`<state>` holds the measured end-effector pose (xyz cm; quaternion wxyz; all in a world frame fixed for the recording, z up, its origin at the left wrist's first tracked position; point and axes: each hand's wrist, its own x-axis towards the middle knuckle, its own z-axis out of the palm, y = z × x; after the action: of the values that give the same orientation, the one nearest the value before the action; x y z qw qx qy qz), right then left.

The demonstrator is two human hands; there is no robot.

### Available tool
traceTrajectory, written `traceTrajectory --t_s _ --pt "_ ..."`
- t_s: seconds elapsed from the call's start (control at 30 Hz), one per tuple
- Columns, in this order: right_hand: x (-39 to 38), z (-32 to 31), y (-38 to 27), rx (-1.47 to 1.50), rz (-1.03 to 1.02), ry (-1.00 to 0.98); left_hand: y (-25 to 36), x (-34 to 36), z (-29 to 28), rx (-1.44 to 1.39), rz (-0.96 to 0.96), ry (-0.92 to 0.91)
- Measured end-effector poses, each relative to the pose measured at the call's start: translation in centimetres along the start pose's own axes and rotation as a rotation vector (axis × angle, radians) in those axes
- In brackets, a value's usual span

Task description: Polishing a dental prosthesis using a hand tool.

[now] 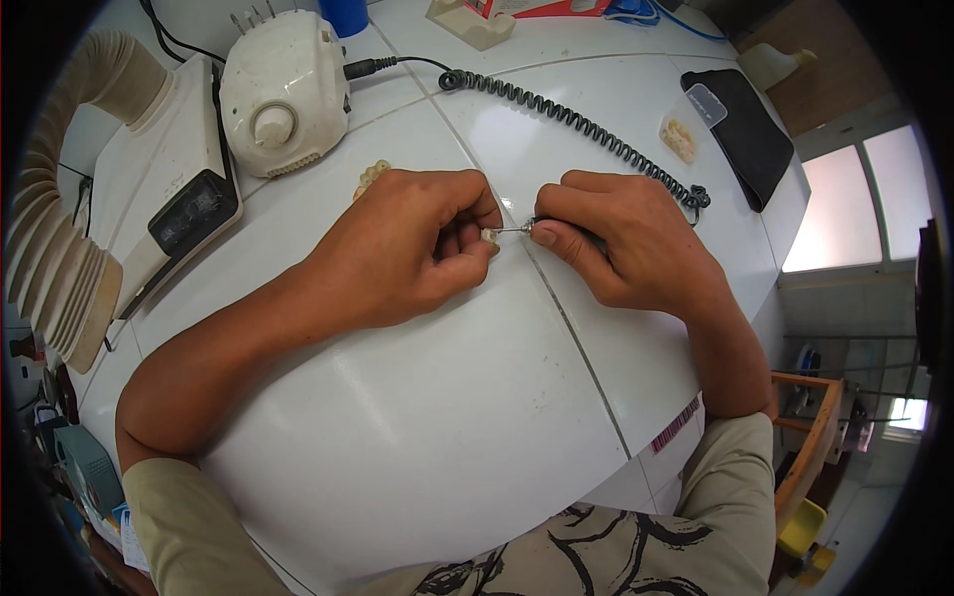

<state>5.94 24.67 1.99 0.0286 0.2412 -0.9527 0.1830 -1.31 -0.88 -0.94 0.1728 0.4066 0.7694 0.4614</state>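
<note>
In the middle of the head view my left hand (407, 243) is closed, pinching a small off-white piece (489, 235) between its fingertips. My right hand (616, 233) grips a rotary handpiece (533, 225), mostly hidden by the fingers, whose thin metal bit reaches leftward to the piece. A coiled black cord (556, 111) runs toward the handpiece from a white control unit (293, 79) with a knob. Just behind my left hand, a cream, lumpy object resembling a dental model (370, 174) lies partly hidden on the white tiled worktop (417, 417).
A white appliance (184, 149) with a ribbed hose (60, 258) stands at left. At back are a blue cup (343, 12), a beige holder (467, 22) and a red-white box (542, 6). At right lie a small plastic box (678, 139), a black pouch (755, 149) and a pale bottle (770, 65).
</note>
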Motion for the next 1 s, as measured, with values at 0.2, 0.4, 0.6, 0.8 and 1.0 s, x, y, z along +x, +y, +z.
traceTrajectory --t_s 0.2,0.4,0.6,0.8,1.0 --pt "0.08 -0.06 0.08 -0.002 0.002 0.001 0.21 0.08 -0.23 0.01 0.0 -0.012" --pt "0.22 -0.11 0.01 0.005 0.005 -0.01 0.16 -0.03 -0.32 0.01 -0.007 -0.016" --pt "0.04 -0.3 0.11 0.009 0.006 -0.043 -0.03 0.15 -0.13 -0.002 0.0 -0.021" --pt "0.28 -0.15 -0.06 0.004 0.006 -0.009 0.12 -0.07 -0.31 -0.002 -0.006 -0.013" --pt "0.31 -0.38 -0.17 0.015 0.022 -0.031 0.27 0.05 -0.39 -0.017 -0.022 -0.029"
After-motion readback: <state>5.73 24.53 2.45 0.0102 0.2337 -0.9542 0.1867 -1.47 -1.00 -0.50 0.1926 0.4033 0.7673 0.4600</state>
